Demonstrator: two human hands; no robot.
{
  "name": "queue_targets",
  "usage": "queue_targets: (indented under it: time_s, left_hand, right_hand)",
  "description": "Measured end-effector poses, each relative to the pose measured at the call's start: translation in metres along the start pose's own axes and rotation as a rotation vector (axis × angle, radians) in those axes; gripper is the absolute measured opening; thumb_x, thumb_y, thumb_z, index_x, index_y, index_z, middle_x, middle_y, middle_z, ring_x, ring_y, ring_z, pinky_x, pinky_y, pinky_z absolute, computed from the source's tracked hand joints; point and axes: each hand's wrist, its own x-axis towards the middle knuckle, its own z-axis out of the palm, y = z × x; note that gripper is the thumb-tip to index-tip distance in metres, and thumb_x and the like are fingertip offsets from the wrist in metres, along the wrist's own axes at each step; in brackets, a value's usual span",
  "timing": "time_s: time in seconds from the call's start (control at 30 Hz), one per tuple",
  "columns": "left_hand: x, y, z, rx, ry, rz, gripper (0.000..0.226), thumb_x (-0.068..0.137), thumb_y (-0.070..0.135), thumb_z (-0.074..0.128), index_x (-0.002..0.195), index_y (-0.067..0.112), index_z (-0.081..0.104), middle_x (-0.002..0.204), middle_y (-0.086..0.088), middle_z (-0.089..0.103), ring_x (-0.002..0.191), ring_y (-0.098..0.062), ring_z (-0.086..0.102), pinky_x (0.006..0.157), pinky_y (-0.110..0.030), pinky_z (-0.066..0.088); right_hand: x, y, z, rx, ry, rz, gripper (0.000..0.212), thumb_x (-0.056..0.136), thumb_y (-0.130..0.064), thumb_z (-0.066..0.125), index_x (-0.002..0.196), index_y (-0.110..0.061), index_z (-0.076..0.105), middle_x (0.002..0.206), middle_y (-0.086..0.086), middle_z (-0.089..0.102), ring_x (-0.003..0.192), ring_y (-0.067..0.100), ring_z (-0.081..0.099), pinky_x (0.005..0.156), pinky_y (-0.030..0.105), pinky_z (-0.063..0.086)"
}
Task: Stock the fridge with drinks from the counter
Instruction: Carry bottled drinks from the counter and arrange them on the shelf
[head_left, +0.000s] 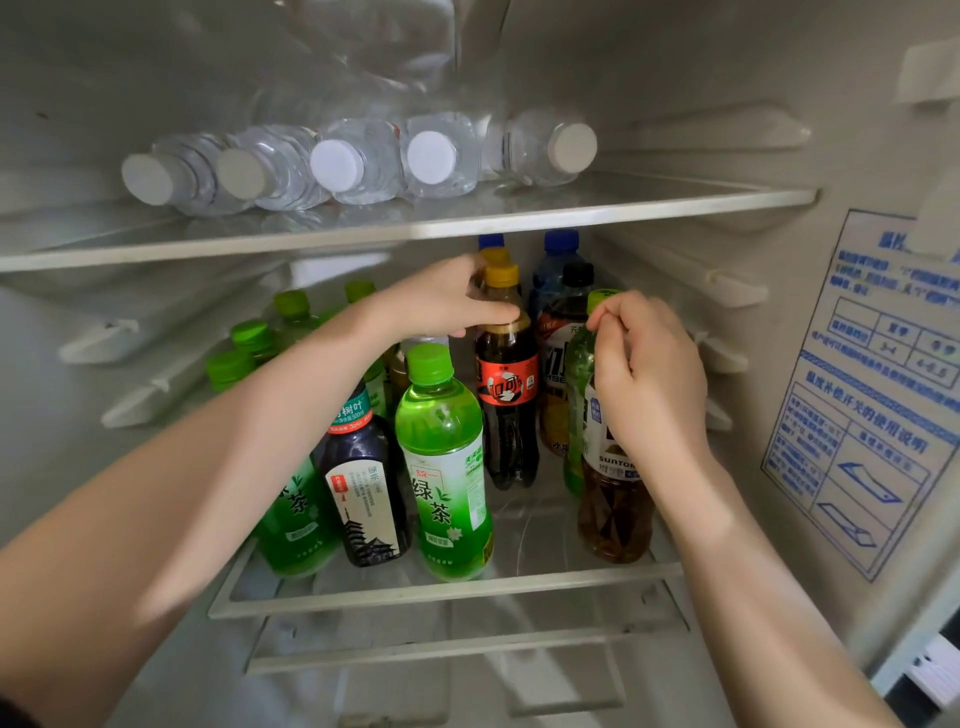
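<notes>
Both my arms reach into the open fridge over the middle shelf (447, 597). My left hand (441, 301) grips the neck of a dark cola bottle (506, 410) with a yellow cap and red label. My right hand (649, 374) curls around the top of a brown tea bottle (615, 509) with a white label, which stands at the shelf's front right. A green tea bottle (444, 467) stands at the front centre, with a dark blue-labelled bottle (366, 488) to its left. Several green-capped bottles (249, 338) fill the left side.
Several clear water bottles (337, 166) lie on their sides on the upper glass shelf (675, 200). Blue-capped and black-capped bottles (561, 270) stand at the back of the middle shelf. A blue instruction sticker (872, 395) is on the right wall. A lower shelf (467, 649) shows underneath.
</notes>
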Motion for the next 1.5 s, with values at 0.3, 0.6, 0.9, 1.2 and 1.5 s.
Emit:
queue_targets:
  time_s: [0.3,0.6,0.9,1.2,1.5]
  left_hand:
    - [-0.052,-0.017,-0.022,0.109,0.217,0.043,0.038,0.089,0.048,0.052,0.122,0.031,0.051,0.130,0.007,0.054,0.118,-0.007,0.050,0.103,-0.029,0.040]
    - [-0.091,-0.025,-0.025,0.303,0.395,0.023,0.026,0.096,0.036,0.046,0.110,0.022,0.063,0.106,0.015,0.058,0.100,-0.005,0.051,0.080,-0.022,0.034]
    - [-0.097,-0.041,-0.018,0.178,0.363,0.010,0.024,0.096,0.028,0.049,0.108,0.018,0.067,0.109,0.007,0.066,0.101,-0.008,0.056,0.081,-0.018,0.038]
    - [-0.082,-0.043,-0.028,0.091,0.292,-0.010,0.019,0.095,0.034,0.049,0.103,0.027,0.064,0.099,0.010,0.065,0.099,-0.011,0.060,0.083,-0.028,0.045]
    - [-0.041,-0.038,-0.035,0.195,0.130,-0.014,0.021,0.092,0.030,0.054,0.110,0.026,0.064,0.107,0.010,0.062,0.097,-0.004,0.053,0.079,-0.016,0.036]
  right_hand:
    - [0.002,0.001,-0.003,0.002,-0.018,-0.030,0.017,0.095,-0.018,0.043,0.099,-0.018,0.060,0.095,-0.002,0.057,0.079,-0.001,0.042,0.065,0.002,0.032]
    - [-0.005,-0.013,-0.007,-0.131,0.110,-0.131,0.020,0.089,-0.020,0.055,0.106,-0.013,0.061,0.101,0.003,0.061,0.092,0.020,0.055,0.072,0.022,0.033]
    - [-0.020,-0.056,0.016,-0.054,0.129,-0.328,0.016,0.085,-0.020,0.057,0.095,-0.010,0.064,0.097,0.004,0.065,0.094,0.025,0.057,0.089,0.035,0.039]
    - [-0.039,-0.061,0.051,0.240,-0.379,-0.107,0.037,0.085,-0.040,0.063,0.119,-0.026,0.054,0.102,-0.015,0.064,0.090,-0.001,0.059,0.074,0.019,0.046]
    - [-0.049,-0.047,0.025,0.375,-0.353,0.003,0.022,0.086,-0.039,0.059,0.106,-0.032,0.057,0.096,-0.018,0.065,0.091,0.002,0.063,0.076,0.024,0.052]
